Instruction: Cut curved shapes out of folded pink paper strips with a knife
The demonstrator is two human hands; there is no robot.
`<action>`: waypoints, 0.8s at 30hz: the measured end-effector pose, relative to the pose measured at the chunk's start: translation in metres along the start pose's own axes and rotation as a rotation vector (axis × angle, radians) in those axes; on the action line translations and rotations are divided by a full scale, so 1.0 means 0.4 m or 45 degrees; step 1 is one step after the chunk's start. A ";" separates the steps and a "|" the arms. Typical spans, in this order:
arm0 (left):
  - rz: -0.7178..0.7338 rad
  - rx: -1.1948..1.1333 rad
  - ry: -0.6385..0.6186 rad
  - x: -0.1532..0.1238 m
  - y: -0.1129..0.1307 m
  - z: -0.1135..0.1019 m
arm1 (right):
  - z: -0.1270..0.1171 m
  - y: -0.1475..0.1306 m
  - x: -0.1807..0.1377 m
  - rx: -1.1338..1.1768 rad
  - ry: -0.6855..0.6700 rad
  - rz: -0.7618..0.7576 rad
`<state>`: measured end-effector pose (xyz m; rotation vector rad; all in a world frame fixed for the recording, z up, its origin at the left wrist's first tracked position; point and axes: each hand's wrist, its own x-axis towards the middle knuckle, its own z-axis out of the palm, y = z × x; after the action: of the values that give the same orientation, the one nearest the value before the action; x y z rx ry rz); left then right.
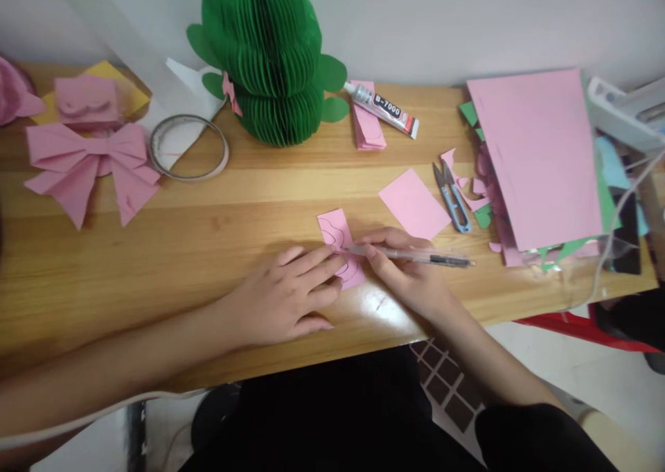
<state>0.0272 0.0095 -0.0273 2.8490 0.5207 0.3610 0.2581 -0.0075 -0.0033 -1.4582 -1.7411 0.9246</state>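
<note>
A narrow strip of pink paper (337,226) with curved dark lines drawn on it lies on the wooden table. My left hand (288,295) rests flat, fingers spread, its fingertips pressing the strip's left side. In my right hand (410,271) is a clear pen (415,254), its tip touching the strip near the left fingertips. Just beyond the right hand lies a pink paper square (415,204). Thread snips (452,198) with blue handles sit to the right of that square.
Behind stands a green honeycomb paper piece (264,56), beside a glue tube (384,108) on folded pink paper (368,127). At left are a pink paper bow (93,156) and a tape roll (221,160). Pink sheets (540,160) and scraps (481,188) lie at right.
</note>
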 end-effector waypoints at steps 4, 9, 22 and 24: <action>-0.003 -0.003 -0.009 0.002 0.000 -0.003 | -0.008 -0.009 0.001 -0.069 -0.059 0.023; -0.011 -0.008 -0.027 0.004 0.000 -0.007 | -0.014 -0.013 -0.006 -0.095 -0.066 0.076; 0.003 -0.022 -0.073 0.007 -0.002 -0.011 | -0.017 -0.019 -0.024 -0.144 -0.021 0.063; -0.001 -0.012 -0.078 0.008 -0.001 -0.013 | -0.015 -0.017 -0.022 -0.112 -0.024 0.072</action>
<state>0.0286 0.0119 -0.0219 2.8409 0.5072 0.2742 0.2610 -0.0166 0.0052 -1.5671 -1.7825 0.9030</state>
